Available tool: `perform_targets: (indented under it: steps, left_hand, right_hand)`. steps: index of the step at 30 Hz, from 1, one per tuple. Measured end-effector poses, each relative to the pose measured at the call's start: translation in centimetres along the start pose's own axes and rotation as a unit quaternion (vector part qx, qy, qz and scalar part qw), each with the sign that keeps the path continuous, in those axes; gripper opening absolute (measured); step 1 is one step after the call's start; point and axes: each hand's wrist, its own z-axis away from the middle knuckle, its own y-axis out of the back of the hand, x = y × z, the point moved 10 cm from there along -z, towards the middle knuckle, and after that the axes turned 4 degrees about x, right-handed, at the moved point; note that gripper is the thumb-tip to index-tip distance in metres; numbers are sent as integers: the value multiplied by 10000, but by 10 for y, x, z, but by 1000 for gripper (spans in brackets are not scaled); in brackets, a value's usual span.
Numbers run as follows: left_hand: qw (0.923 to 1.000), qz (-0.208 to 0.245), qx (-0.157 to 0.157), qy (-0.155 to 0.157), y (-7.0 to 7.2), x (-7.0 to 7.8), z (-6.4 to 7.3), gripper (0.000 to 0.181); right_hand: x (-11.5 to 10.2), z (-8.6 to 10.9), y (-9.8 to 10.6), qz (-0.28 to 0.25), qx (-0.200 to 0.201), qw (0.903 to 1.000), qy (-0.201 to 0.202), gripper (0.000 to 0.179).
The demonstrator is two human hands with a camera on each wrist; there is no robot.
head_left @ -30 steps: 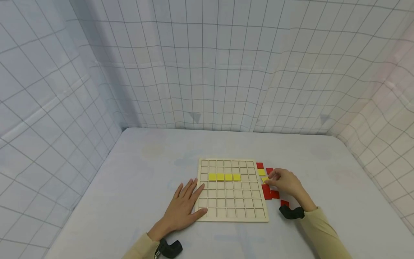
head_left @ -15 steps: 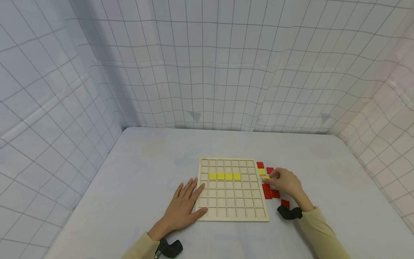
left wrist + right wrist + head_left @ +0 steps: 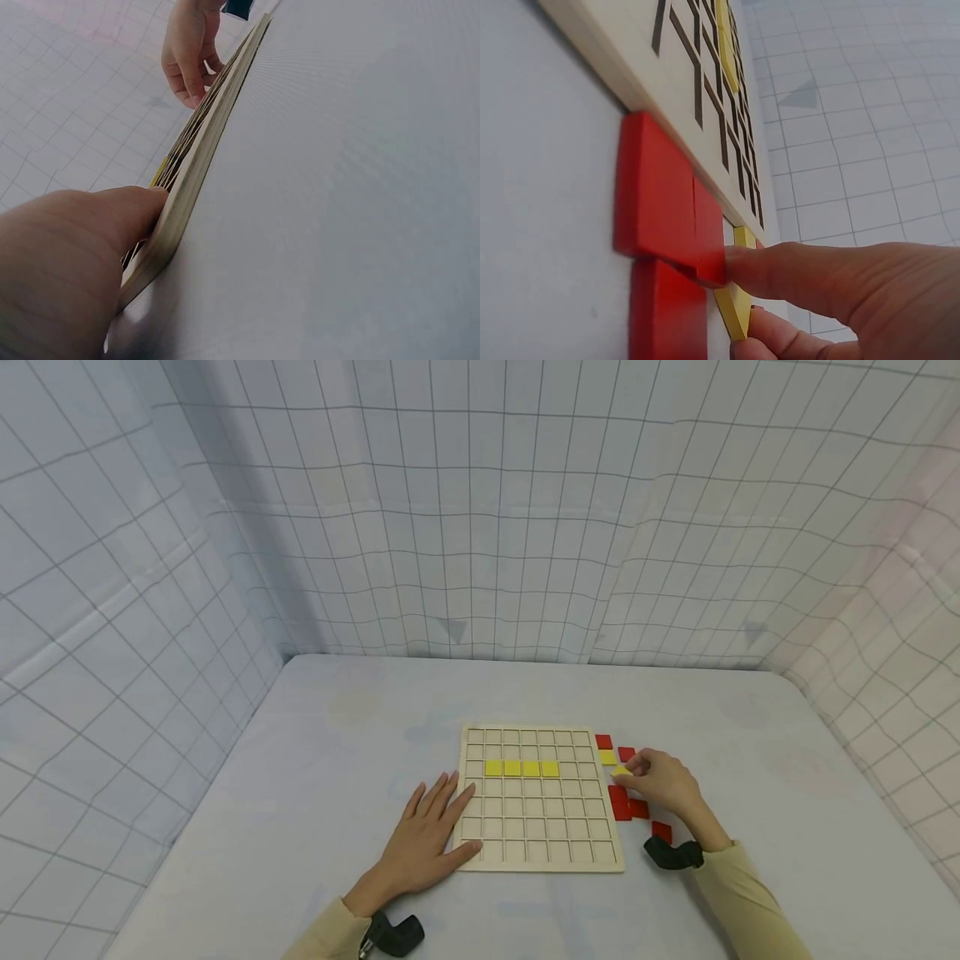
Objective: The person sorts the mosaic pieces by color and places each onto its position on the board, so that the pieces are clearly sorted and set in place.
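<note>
A pale wooden grid board [image 3: 536, 866] lies on the table, with a row of several yellow square tiles [image 3: 512, 768] set in its cells. My left hand [image 3: 422, 852] rests with straight, spread fingers at the board's left edge, its thumb on the near left corner. Off the board's right side, my right hand [image 3: 663, 779] pinches a yellow tile [image 3: 736, 311] between thumb and fingers. That tile is tilted and partly covered by the fingers. Just beyond it lies another yellow tile [image 3: 607, 757].
Several red tiles [image 3: 619, 803] lie along the board's right side, some touching each other. One red tile [image 3: 662, 832] is close to the black wrist strap [image 3: 673, 853] on the right arm. Grid-patterned cloth walls [image 3: 480, 527] stand behind and beside the table.
The yellow tile in my right fingers has tipped up from lying flat, while the right hand stays nearly in place. My left hand and the board have not moved.
</note>
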Motion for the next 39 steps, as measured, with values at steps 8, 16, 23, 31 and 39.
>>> perform_targets:
  steps: [8,16,23,31,39]
  left_hand:
    - [10000,-32,4,-19,0,0,0,75]
    - [10000,-29,2,-21,1,0,0,75]
    - [9999,-68,79,-78,2,1,0,75]
    - [9998,-131,84,-81,1,1,0,75]
    - [9999,-89,37,-37,1,1,0,75]
  right_hand:
    - [1,1,0,-23,18,10000,-6,34]
    - [-2,3,2,62,162,9998,20,31]
    - [-6,5,6,228,280,9992,156,28]
    - [-10,7,8,434,378,9981,236,27]
    - [-9,6,9,342,360,9986,174,30]
